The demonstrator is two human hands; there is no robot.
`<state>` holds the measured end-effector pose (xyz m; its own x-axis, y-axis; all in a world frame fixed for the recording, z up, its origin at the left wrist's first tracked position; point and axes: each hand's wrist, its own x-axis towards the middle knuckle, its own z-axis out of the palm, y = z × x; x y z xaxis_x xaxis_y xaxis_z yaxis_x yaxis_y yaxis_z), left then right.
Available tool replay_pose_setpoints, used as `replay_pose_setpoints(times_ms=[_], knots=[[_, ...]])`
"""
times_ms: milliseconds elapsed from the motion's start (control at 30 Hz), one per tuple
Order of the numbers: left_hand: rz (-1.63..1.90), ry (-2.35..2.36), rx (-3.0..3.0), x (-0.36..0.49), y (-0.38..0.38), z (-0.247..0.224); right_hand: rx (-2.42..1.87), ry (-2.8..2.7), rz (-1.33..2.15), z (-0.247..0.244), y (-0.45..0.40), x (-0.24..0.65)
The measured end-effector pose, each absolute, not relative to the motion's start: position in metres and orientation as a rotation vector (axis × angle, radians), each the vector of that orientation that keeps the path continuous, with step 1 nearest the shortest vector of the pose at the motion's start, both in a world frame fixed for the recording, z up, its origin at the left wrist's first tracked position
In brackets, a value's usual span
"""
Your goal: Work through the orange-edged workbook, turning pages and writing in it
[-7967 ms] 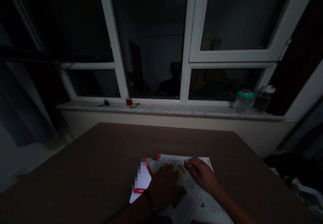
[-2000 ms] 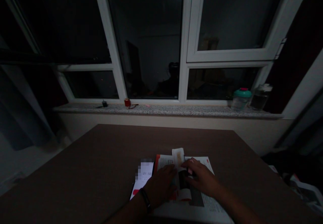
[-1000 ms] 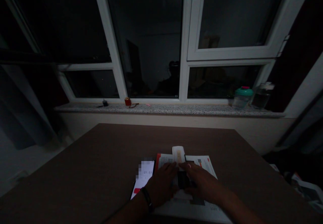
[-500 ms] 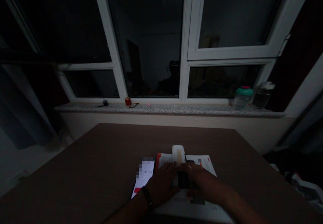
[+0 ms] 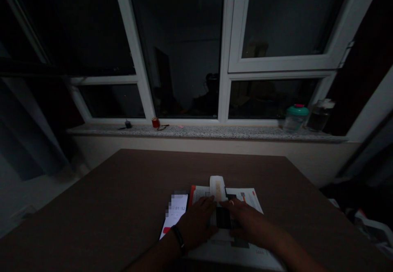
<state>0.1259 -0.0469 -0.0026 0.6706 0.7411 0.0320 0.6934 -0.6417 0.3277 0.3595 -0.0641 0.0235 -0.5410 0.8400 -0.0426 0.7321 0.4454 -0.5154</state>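
Note:
A printed booklet (image 5: 250, 249) with a red corner lies on the dark table. On top of it rests a long white strip-like object (image 5: 217, 186) with a beige label; its exact kind I cannot make out. Below it, between my hands, shows a black rectangular patch (image 5: 223, 218). My left hand (image 5: 199, 219), with a dark band on its wrist, lies over the left side, fingers stretched toward the strip. Opposite it, my right hand (image 5: 242, 214), wearing a ring, has its fingertips by the strip's lower end. Both thumbs are spread from the fingers.
Left of the booklet lies a phone (image 5: 177, 212) with a lit timer screen. Beyond the brown table (image 5: 153, 174) runs a speckled windowsill (image 5: 202, 132), holding a red can-like item (image 5: 155, 122), a green-lidded bottle (image 5: 294, 118) and a clear container (image 5: 319, 116).
My right hand has shifted slightly to the right, showing more of the black patch. My left hand stays almost still. The phone's timer has advanced a second.

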Motion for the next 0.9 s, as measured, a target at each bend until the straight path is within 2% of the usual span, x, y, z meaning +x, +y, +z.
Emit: replay_pose_setpoints(times_ms=[467,900], knots=[[0.245,1.171,2.653,0.124,-0.046,-0.008,-1.416,-2.472,0.639,0.013,-0.058,0.360],[0.393,1.240,2.652,0.128,-0.044,-0.017,-1.388,-2.446,0.548,0.012,-0.055,0.357]])
